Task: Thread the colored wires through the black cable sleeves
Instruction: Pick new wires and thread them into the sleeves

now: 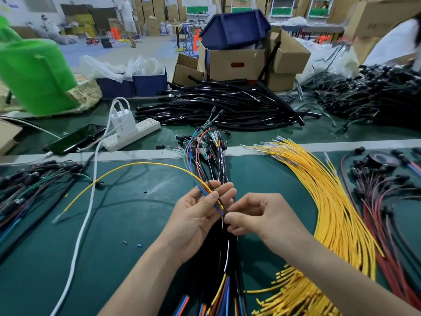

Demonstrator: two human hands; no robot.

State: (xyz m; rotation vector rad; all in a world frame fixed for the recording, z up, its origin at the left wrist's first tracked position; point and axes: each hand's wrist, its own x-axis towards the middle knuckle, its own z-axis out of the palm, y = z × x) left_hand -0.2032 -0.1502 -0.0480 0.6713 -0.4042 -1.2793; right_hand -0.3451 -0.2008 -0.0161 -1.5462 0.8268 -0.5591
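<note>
Threading looks under way at near centre: left hand (196, 216) grips thin multicoloured wires (205, 190), right hand (258, 217) pinches their tips above a glossy black cable sleeve (227, 252), next needing aligned feeding.

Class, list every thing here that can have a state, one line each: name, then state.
left hand: gripping the colored wires
right hand: pinching the top end of the black cable sleeve
colored wires: bunched, ends at the sleeve mouth
charger: plugged into the power strip
phone: screen dark
blue bin: upside down on the cardboard box
cardboard box: flaps open
</note>
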